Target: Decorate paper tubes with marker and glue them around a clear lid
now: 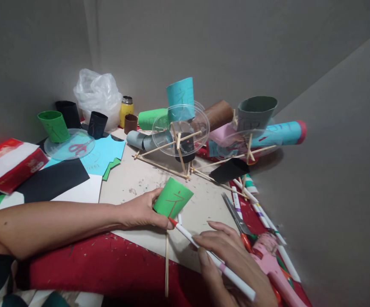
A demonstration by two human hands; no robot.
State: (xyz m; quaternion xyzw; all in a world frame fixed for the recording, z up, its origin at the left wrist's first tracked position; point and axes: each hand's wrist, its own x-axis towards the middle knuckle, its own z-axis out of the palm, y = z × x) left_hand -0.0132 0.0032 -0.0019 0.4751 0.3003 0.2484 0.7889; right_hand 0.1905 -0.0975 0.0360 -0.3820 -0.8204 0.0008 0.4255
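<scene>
My left hand (141, 210) grips a green paper cup (173, 198) lying on its side, red lines drawn on it. My right hand (232, 260) holds a white marker (215, 260) with its red tip touching the cup's lower edge. Both rest over a beige cardboard sheet (140, 179) on a red cloth. A thin wooden stick (167, 264) lies below the cup. Behind stands a stick frame (178, 149) carrying clear plastic lids and paper cups in teal, brown, grey and black.
Scissors (236, 215) and a pink glue gun (276, 268) lie right of my right hand, with several markers (261, 213). At left are a red tissue pack (8, 164), coloured paper sheets, green and black cups, a clear lid (69, 145), a plastic bag and a yellow jar (126, 108).
</scene>
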